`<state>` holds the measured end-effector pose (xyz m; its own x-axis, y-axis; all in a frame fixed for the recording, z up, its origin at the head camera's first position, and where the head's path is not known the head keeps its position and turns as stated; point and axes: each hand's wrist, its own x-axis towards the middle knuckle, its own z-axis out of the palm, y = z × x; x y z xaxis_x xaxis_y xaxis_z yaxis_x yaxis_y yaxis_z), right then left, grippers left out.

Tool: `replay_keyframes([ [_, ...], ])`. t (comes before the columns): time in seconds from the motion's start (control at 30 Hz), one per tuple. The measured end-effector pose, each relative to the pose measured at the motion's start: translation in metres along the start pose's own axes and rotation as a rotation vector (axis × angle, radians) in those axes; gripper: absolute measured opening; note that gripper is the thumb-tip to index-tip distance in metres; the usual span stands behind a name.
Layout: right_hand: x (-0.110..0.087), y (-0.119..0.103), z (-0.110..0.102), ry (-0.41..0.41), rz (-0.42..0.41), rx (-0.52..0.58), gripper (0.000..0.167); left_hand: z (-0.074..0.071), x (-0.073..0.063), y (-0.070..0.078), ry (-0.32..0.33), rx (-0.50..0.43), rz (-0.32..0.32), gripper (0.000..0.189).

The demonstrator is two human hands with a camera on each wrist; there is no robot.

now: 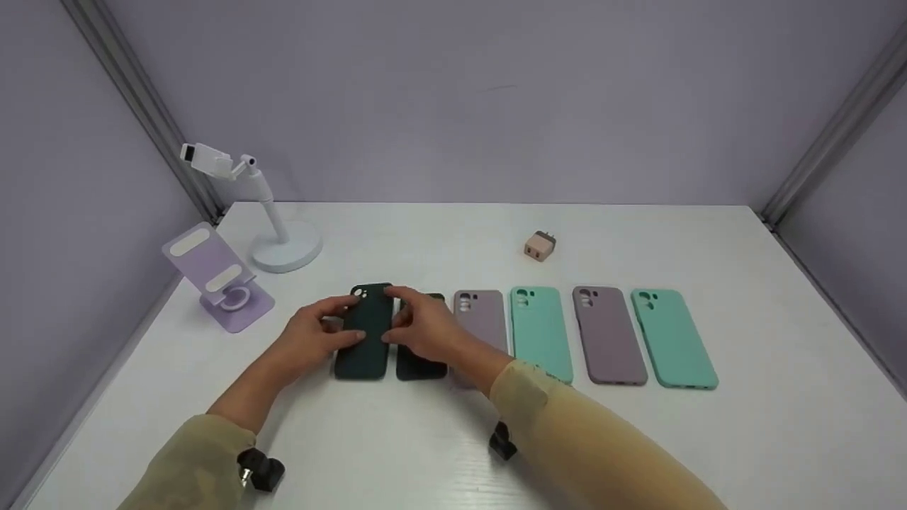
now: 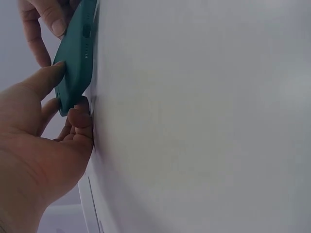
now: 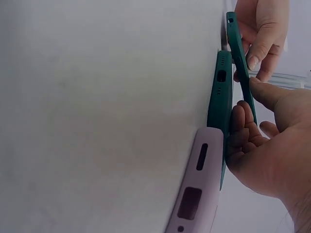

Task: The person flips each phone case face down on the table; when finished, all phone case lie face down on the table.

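A dark green phone case (image 1: pixel 364 340) lies at the left end of a row of cases in the head view, its camera cutout at the far end. My left hand (image 1: pixel 312 336) grips its left edge, thumb on the back. From the other side my right hand (image 1: pixel 425 327) pinches the right edge between thumb and fingers. In the right wrist view the held case (image 3: pixel 239 58) leans at an angle over the table. Just right of it, partly under my right hand, is a second dark green case (image 1: pixel 421 367). A mauve case (image 1: pixel 483 315) comes after that, partly hidden by my right forearm.
Further right lie a mint case (image 1: pixel 542 329), a purple case (image 1: pixel 611 340) and another mint case (image 1: pixel 677 343). A pink charger plug (image 1: pixel 540 246) sits behind the row. At the back left stand a white phone stand (image 1: pixel 287 248) and a lilac folding stand (image 1: pixel 212 265).
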<state>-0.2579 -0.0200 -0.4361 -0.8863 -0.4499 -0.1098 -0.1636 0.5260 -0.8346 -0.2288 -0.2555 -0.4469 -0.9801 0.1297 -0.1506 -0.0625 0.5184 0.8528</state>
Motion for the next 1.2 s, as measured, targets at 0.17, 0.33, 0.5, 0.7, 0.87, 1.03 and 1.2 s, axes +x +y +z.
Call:
replay_keyframes([
  [0.17, -0.002, -0.001, 0.003, 0.007, 0.000, -0.039, 0.077, 0.002, -0.001, -0.003, 0.006, 0.008, 0.032, 0.065],
  [0.33, -0.003, -0.001, 0.005, 0.009, 0.010, -0.037, 0.078, 0.003, -0.002, -0.004, 0.020, 0.019, 0.044, 0.062],
  [0.5, -0.003, -0.001, 0.006, 0.007, 0.002, -0.032, 0.078, 0.003, -0.003, -0.003, 0.018, 0.034, 0.033, 0.063],
  [0.7, -0.003, -0.001, 0.007, 0.008, -0.018, -0.044, 0.078, 0.001, -0.004, -0.003, 0.020, 0.047, 0.004, 0.064],
  [0.87, -0.009, 0.000, -0.001, 0.005, -0.033, -0.007, 0.075, -0.002, -0.005, -0.002, 0.024, 0.079, -0.032, 0.063],
  [1.03, -0.026, 0.000, -0.034, 0.039, -0.059, 0.019, 0.071, -0.006, -0.009, 0.006, 0.045, 0.118, -0.040, 0.064],
  [1.2, -0.050, 0.009, -0.093, 0.144, -0.136, -0.058, 0.068, -0.015, -0.016, 0.019, 0.102, 0.189, 0.071, 0.063],
])
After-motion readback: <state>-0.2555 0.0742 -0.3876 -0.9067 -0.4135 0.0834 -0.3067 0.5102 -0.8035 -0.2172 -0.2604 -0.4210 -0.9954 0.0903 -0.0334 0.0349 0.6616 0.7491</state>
